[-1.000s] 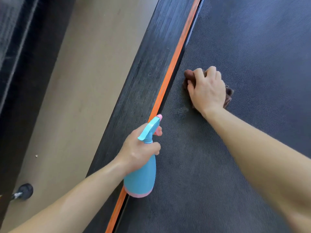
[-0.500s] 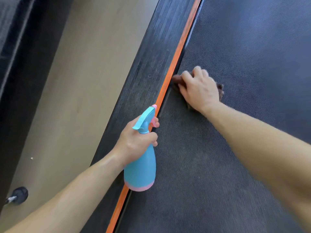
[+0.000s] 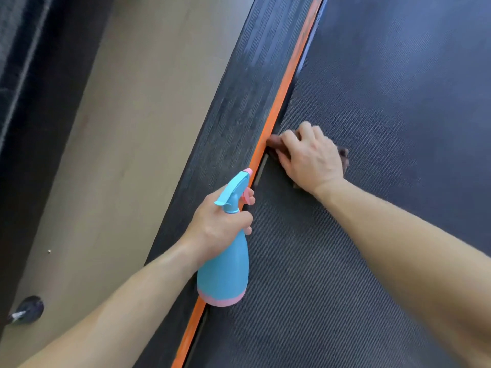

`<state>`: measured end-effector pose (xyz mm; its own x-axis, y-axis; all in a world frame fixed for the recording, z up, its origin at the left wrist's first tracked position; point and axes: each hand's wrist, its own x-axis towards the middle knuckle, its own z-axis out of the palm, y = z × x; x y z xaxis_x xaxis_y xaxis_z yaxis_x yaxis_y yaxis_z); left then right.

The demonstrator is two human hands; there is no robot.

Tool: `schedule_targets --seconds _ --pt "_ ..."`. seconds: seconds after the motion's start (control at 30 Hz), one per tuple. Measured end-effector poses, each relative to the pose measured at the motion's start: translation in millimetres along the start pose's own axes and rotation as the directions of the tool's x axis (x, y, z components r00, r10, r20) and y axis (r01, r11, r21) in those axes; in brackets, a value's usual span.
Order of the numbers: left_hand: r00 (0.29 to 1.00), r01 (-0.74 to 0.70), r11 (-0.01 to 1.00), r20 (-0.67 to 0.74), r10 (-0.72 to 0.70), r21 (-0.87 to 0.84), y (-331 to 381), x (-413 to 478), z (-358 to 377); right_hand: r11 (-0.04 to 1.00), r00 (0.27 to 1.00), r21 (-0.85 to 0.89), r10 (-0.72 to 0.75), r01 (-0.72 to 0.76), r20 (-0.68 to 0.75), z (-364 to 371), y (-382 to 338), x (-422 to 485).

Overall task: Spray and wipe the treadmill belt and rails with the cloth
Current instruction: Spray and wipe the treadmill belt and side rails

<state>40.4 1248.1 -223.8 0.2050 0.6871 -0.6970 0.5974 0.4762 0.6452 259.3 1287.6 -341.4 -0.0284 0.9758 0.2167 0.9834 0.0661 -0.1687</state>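
cloth (image 3: 273,144): slid toward 9 o'clock over the belt (image 3: 385,107), now touches the orange strip (image 3: 282,102) | right hand (image 3: 310,158): fingers curled over it, pressing | left hand (image 3: 215,226): fingers grip spray bottle (image 3: 225,274), 7 o'clock of cloth | judgement: belt edge reached, side rail (image 3: 239,107) probably next

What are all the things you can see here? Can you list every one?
treadmill belt: one, dark grey, right side
side rail: one, black, left of the belt
orange strip: one, orange, between rail and belt
spray bottle: one, blue with pink base and trigger, held over the orange strip
cloth: one, brown, on the belt's edge by the orange strip
floor: one, tan, left of the rail
round object: one, black, on floor, lower left
left hand: one, grips the spray bottle
right hand: one, holds the cloth on the belt
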Motion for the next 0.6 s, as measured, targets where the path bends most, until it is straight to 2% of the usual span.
schedule_targets --seconds 0.1,0.17,0.2,0.27,0.33,0.4,0.43,0.5,0.53,0.6 --pt "1.000 0.000 1.000 0.025 0.000 -0.005 0.4 -1.3 2.6 0.995 0.996 -0.040 0.091 -0.092 -0.026 0.5 1.3 11.9" --pt "0.999 0.001 1.000 0.032 -0.002 0.015 0.3 -1.9 3.8 0.995 0.995 -0.008 0.098 -0.098 -0.018 -2.2 -10.6 -8.6" --pt "1.000 0.009 1.000 0.028 -0.009 0.013 0.5 -2.3 3.4 0.998 0.998 0.027 0.059 -0.059 0.005 -3.8 -20.0 -28.2" --pt "1.000 0.021 1.000 0.014 -0.021 0.007 0.3 -2.7 2.4 0.990 0.991 0.098 -0.113 0.106 0.074 -10.4 -36.0 -72.3" --pt "1.000 0.025 1.000 0.011 -0.025 0.011 0.3 -4.1 0.9 0.943 0.936 0.135 -0.323 0.305 0.138 -16.3 -37.4 -95.6" --pt "0.999 0.032 0.999 0.019 -0.032 0.008 1.0 -5.0 1.1 0.918 0.903 0.128 -0.393 0.376 0.171 -15.9 -23.0 -80.2" --pt "0.999 0.028 1.000 0.021 -0.028 0.002 1.0 -4.6 1.6 0.940 0.928 0.090 -0.339 0.329 0.152 -13.0 -13.9 -62.4" --pt "1.000 0.023 1.000 0.017 -0.023 -0.009 0.2 -5.9 2.2 0.993 0.993 -0.004 -0.115 0.115 0.040 -7.2 10.8 -16.6" --pt "1.000 0.021 1.000 0.017 -0.021 -0.007 -0.1 -6.3 1.7 0.999 1.000 -0.043 -0.010 0.011 0.013 -6.1 24.7 4.7" --pt "0.999 0.013 1.000 0.029 -0.014 0.007 -1.3 -5.7 1.0 0.993 0.995 -0.066 0.101 -0.100 0.018 -6.4 38.9 25.6"
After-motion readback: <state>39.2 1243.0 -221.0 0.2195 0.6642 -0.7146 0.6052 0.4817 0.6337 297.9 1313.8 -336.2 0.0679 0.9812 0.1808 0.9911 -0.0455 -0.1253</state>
